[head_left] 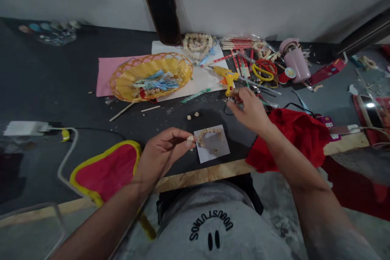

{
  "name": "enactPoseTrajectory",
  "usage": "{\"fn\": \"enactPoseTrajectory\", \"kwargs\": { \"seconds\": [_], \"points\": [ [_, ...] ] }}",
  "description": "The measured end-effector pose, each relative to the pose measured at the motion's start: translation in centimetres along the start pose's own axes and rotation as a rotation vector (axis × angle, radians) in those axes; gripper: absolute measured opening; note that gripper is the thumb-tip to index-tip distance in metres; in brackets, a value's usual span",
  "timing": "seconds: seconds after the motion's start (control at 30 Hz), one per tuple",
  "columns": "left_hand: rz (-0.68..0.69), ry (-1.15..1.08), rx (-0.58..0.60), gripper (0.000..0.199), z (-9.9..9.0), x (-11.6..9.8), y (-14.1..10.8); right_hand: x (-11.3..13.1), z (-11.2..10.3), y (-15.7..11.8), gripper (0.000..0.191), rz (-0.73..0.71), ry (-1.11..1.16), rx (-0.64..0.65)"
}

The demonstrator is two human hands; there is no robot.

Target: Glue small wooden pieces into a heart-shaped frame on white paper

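A small pale wooden piece is pinched between the thumb and fingertips of my left hand. Just right of it, a white square card lies on the dark table, bearing an arch of small pale pieces. My right hand is at the handle of the yellow glue gun, its fingers curled near the lit orange switch; whether they grip it is unclear. Two more small pieces lie above the card.
Behind are a yellow basket with blue tassels, a leaning phone, scissors, and a pink bottle. Red cloth lies under my right forearm. A pink-and-yellow padded shape and a white cable are left.
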State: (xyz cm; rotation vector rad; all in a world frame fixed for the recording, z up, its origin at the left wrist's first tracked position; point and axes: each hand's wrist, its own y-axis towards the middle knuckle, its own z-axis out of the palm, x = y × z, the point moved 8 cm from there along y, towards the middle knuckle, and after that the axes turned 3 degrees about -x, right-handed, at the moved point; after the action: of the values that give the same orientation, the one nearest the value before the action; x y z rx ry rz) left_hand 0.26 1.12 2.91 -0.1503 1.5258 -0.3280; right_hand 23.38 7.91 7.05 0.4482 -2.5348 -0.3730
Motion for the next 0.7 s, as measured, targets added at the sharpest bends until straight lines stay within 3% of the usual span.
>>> {"fn": "enactPoseTrajectory", "kwargs": {
  "seconds": [0.1, 0.2, 0.33, 0.43, 0.7],
  "points": [
    [0.016, -0.031, -0.004, 0.029, -0.5, 0.2, 0.3, -5.9, 1.1, 3.8, 0.016, 0.202, -0.054, 0.020],
    [0.032, -0.029, -0.029, 0.025, -1.1, 0.6, 0.5, -9.2, 3.3, 6.0, 0.028, 0.357, -0.040, 0.067],
    [0.035, -0.026, -0.090, 0.025, -2.0, 1.3, 0.4, -10.2, 5.3, 7.0, 0.047, 0.442, -0.057, 0.076],
    [0.029, -0.030, -0.088, 0.023, -2.1, 1.7, 0.3, -10.7, 5.7, 7.2, 0.048, 0.484, -0.063, 0.064],
    [0.026, -0.057, -0.011, 0.024, -1.2, 1.3, 0.2, -11.3, 3.5, 6.7, 0.038, 0.544, 0.045, -0.105]
  ]
}}
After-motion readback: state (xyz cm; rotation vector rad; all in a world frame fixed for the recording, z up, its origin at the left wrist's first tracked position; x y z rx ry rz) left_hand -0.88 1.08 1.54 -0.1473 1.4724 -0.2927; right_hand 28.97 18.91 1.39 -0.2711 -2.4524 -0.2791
